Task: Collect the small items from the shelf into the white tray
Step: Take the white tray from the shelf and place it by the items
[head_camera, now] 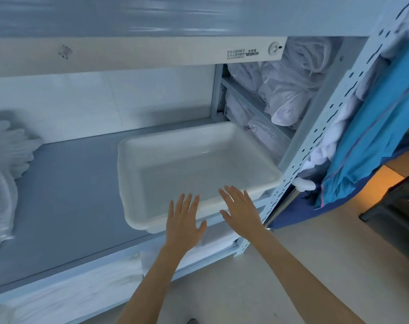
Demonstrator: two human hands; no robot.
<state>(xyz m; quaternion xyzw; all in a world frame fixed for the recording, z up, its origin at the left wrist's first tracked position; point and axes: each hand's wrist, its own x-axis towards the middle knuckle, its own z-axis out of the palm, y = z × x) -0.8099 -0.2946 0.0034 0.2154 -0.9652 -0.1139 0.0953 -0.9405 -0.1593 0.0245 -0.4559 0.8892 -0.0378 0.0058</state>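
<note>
Head camera: I see the white tray (224, 134) empty on the shelf (65, 195), long axis running left-right, both my left hand (183, 224) and right hand (242, 210) spread flat, holding nothing.

The blurred white stack (2, 183) is cut off by the left edge, its contents unreadable.

One white tray (133, 157), two hands (183, 222)

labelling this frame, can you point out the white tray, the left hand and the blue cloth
white tray (252, 146): head view, far right rim
left hand (183, 224): head view, back of the hand
blue cloth (371, 127): head view, middle of the hanging fabric
</note>
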